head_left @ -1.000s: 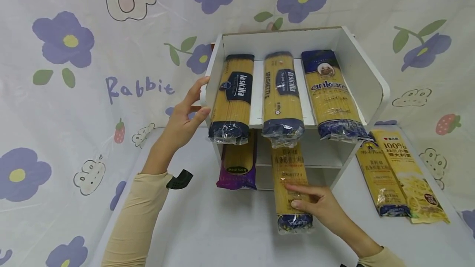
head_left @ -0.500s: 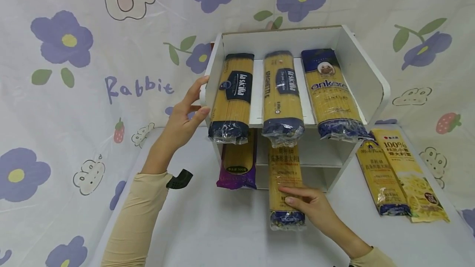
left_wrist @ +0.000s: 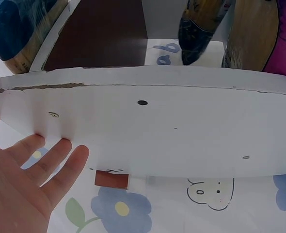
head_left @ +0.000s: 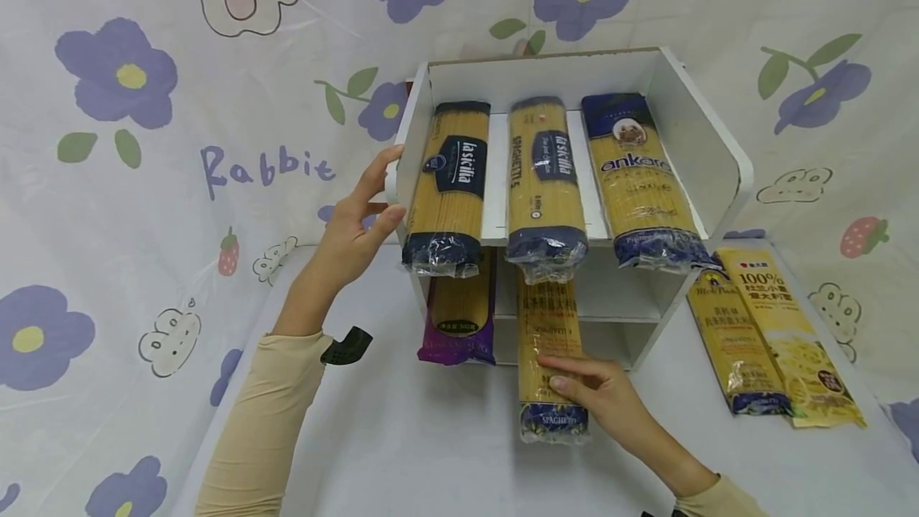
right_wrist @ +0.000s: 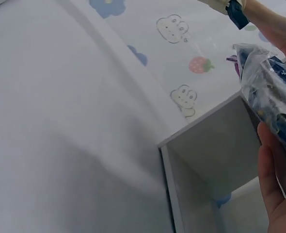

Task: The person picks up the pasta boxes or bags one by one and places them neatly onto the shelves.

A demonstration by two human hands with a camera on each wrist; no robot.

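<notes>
My right hand (head_left: 606, 397) grips a yellow spaghetti pack (head_left: 549, 341) near its blue front end, with thumb and a finger on top. The pack's far end is inside the shelf's middle tier, hidden by the tier above. In the right wrist view, fingers (right_wrist: 274, 170) lie against the pack's underside, beside its clear crinkled end (right_wrist: 271, 92). My left hand (head_left: 355, 222) rests on the left side panel of the white shelf (head_left: 718, 158). The left wrist view shows straight fingers (left_wrist: 55, 162) touching the panel's outer face (left_wrist: 182, 126).
On the top tier lie two la sicilia packs (head_left: 448, 182) (head_left: 547, 174) and an ankara pack (head_left: 642, 182). A purple-ended pasta pack (head_left: 459, 317) sits at left on the middle tier. Two more packs (head_left: 739, 341) (head_left: 797, 341) lie on the white table (head_left: 402, 453), right of the shelf.
My right hand and the spaghetti pack have shifted left and slightly farther into the shelf. The left hand stays on the side panel.
</notes>
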